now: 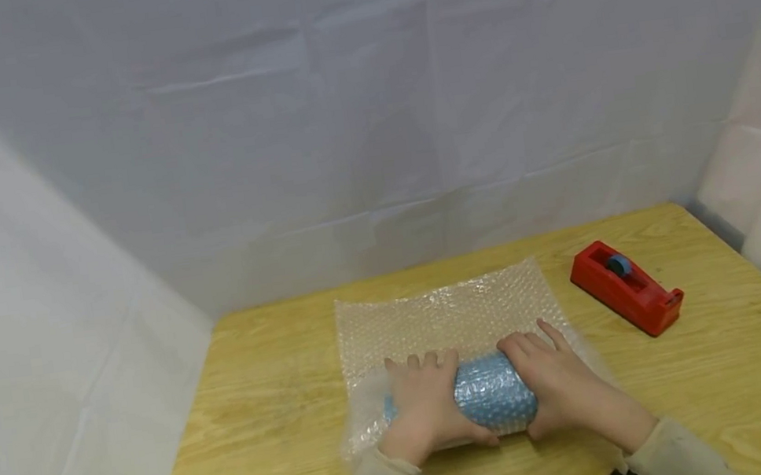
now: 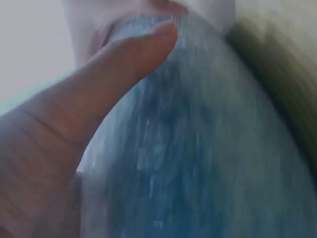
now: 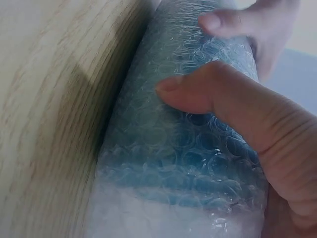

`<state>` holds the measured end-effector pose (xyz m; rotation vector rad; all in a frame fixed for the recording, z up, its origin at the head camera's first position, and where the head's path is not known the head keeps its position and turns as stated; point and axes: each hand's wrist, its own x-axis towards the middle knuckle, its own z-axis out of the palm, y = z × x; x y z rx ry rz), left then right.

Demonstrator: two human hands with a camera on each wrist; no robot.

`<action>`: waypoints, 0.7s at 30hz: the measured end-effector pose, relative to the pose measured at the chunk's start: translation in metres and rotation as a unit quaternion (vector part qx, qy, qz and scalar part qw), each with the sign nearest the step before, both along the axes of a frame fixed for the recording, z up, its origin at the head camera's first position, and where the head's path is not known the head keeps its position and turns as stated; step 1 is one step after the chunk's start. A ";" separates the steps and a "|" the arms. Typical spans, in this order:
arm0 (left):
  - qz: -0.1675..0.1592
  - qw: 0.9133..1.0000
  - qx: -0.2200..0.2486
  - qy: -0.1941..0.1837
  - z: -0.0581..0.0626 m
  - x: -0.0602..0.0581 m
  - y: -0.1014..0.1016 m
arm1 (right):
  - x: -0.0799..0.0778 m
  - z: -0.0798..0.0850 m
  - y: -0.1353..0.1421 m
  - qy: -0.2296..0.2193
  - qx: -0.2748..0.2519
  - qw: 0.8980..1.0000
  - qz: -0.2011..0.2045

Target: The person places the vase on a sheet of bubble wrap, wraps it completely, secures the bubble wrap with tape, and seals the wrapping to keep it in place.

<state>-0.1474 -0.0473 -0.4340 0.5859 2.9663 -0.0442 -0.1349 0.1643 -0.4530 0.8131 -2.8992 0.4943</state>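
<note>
A blue cylinder-shaped object lies on its side, rolled in clear bubble wrap whose unrolled part spreads away toward the back. My left hand grips the left part of the roll, fingers over the top and thumb along the near side. Around the right part curls my right hand, its thumb also on the near side. In the right wrist view the bubbles cover the blue surface, and clear wrap extends past its end. Motion blurs the left wrist view, where the left thumb presses the wrapped object. What the object is cannot be told.
A red tape dispenser with a small blue-cored roll stands to the right of the wrap. The wooden table has white sheeting behind it and at both sides.
</note>
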 end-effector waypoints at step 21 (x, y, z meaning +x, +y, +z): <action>0.069 0.995 0.030 -0.071 0.029 0.001 -0.088 | -0.001 0.001 0.001 -0.023 -0.012 1.000 0.005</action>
